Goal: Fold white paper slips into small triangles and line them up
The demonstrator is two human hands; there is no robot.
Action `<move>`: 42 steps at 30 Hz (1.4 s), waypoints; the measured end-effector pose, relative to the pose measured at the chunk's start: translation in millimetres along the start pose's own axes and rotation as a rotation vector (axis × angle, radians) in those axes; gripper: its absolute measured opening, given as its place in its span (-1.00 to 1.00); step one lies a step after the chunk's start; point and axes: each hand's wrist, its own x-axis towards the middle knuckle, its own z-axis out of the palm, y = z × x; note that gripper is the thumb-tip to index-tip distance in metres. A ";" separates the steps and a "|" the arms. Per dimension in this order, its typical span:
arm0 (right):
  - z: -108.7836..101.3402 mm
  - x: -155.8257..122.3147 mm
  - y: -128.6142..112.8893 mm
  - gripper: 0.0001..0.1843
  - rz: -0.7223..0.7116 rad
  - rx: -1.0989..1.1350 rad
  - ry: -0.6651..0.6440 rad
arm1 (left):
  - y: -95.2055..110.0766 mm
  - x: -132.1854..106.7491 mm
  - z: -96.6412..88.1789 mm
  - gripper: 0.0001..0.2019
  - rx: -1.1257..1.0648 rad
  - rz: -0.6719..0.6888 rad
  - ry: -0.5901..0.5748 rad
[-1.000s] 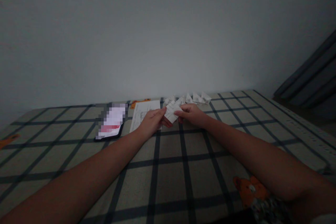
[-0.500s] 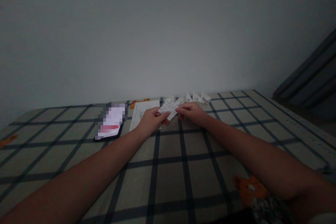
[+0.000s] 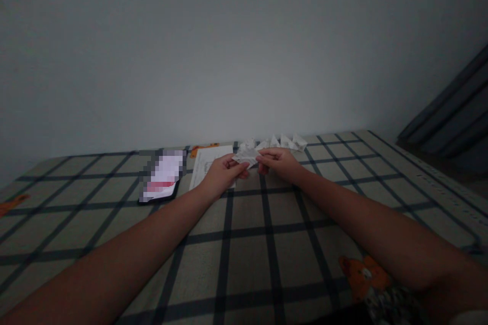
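Note:
Both my hands reach far out over a checked bed sheet (image 3: pixel 244 244). My left hand (image 3: pixel 223 173) and my right hand (image 3: pixel 278 162) pinch a small folded piece of white printed paper (image 3: pixel 247 156) between them, each hand closed on one end. Just behind the hands lies a row of several small folded white paper shapes (image 3: pixel 284 142). A flat printed sheet of paper (image 3: pixel 208 165) lies under and beside my left hand.
A phone with a lit screen (image 3: pixel 163 176) lies left of the sheet of paper. A plain wall (image 3: pixel 229 61) rises right behind the bed. Dark curtain or fabric (image 3: pixel 453 117) hangs at the far right. An orange bear print (image 3: pixel 364 277) marks the sheet near my right elbow.
The held paper has been flattened and folded smaller between my fingers; the hands have drawn slightly closer together and up. Nothing else has moved.

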 end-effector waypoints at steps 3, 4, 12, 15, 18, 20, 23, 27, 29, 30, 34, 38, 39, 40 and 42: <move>0.4 0.2 2.6 -0.66 -0.042 0.042 -0.002 | -0.8 1.5 0.6 -0.68 -0.040 0.037 0.020; 0.3 0.4 3.2 -0.68 -0.054 0.028 0.008 | -1.1 2.2 0.8 -0.65 -0.048 0.057 0.032; -2.8 2.4 8.8 -0.72 -0.169 -0.154 0.114 | -4.3 7.1 -2.9 -0.53 -0.340 -0.044 0.054; -4.1 2.8 9.9 -0.73 -0.270 -0.305 0.109 | -4.4 6.8 -3.7 -0.55 -0.349 -0.040 0.042; -4.9 3.8 10.7 -0.73 -0.377 -0.438 0.087 | -5.7 6.3 -2.7 -0.48 -0.319 -0.028 0.042; -5.1 4.5 11.3 -0.73 -0.451 -0.499 0.037 | -7.4 6.4 -2.0 -0.46 -0.301 -0.038 0.039; -4.2 4.4 11.1 -0.70 -0.534 -0.547 -0.036 | -9.4 6.9 -2.3 -0.52 -0.308 -0.050 0.038; -1.9 2.3 7.5 -0.61 -0.536 -0.542 -0.073 | -9.8 7.4 -3.5 -0.55 -0.305 -0.036 0.056; -1.3 1.5 5.4 -0.65 -0.557 -0.556 -0.113 | -9.6 7.4 -3.9 -0.56 -0.289 -0.033 0.060; -1.3 1.4 4.7 -0.69 -0.574 -0.562 -0.126 | -9.6 7.3 -4.0 -0.56 -0.280 -0.033 0.055; -1.8 1.9 5.0 -0.80 -0.593 -0.561 -0.111 | -10.1 6.8 -3.9 -0.58 -0.249 -0.038 0.026; -2.2 2.8 8.6 -0.81 -0.562 -0.546 -0.047 | -10.3 5.7 -3.0 -0.61 -0.206 -0.022 -0.036; -2.3 3.1 9.6 -0.82 -0.557 -0.543 -0.031 | -10.0 5.3 -2.7 -0.62 -0.190 -0.018 -0.051; -2.4 3.4 10.3 -0.82 -0.550 -0.540 -0.017 | -9.5 5.0 -2.5 -0.62 -0.173 -0.014 -0.063; -2.5 4.1 11.0 -0.81 -0.532 -0.531 0.016 | -7.9 4.0 -1.9 -0.62 -0.142 -0.008 -0.080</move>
